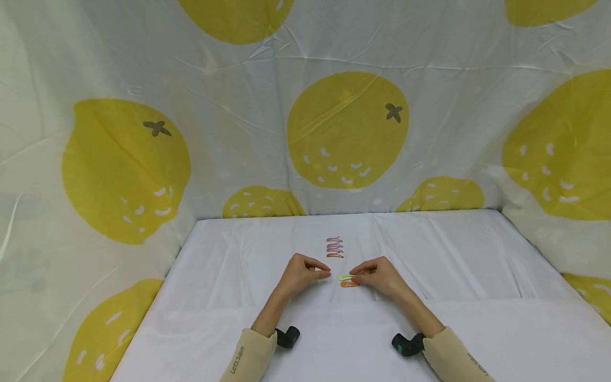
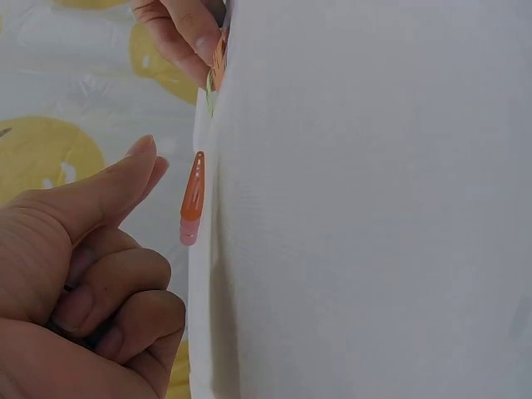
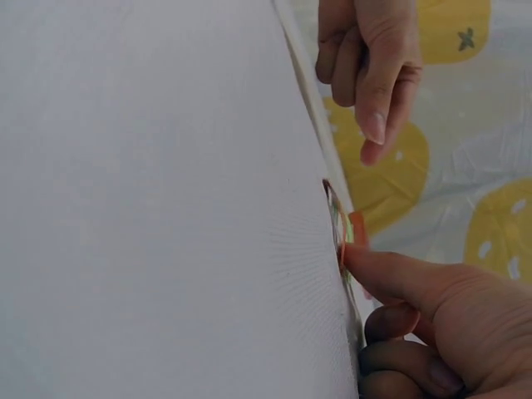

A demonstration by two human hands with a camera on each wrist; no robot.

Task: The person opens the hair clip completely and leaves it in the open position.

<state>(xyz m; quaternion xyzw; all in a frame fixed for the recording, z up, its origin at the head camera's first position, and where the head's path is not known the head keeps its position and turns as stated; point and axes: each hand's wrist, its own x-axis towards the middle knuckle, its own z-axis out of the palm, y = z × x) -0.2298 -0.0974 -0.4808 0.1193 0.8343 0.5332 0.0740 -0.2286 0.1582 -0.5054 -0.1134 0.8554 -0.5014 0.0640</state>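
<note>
My right hand [image 1: 379, 276] pinches a light green snap hair clip [image 1: 345, 277] by its right end, low over the cloth. Just nearer than that clip lies an orange hair clip [image 1: 349, 284], its right end close to the same fingertips. My left hand [image 1: 300, 275] is to the left of the green clip and apart from it. In the left wrist view, that hand's thumb and forefinger [image 2: 133, 179] come together with nothing seen between them, and its other fingers are curled. Beyond both hands, several pink and orange hair clips [image 1: 334, 247] lie in a column.
A white cloth [image 1: 229, 254] covers the table. Behind it and at both sides hangs a pale curtain [image 1: 238, 132] printed with large yellow lemons. Black camera mounts [image 1: 288, 337] sit at both wrists, below beige sleeves [image 1: 250, 353].
</note>
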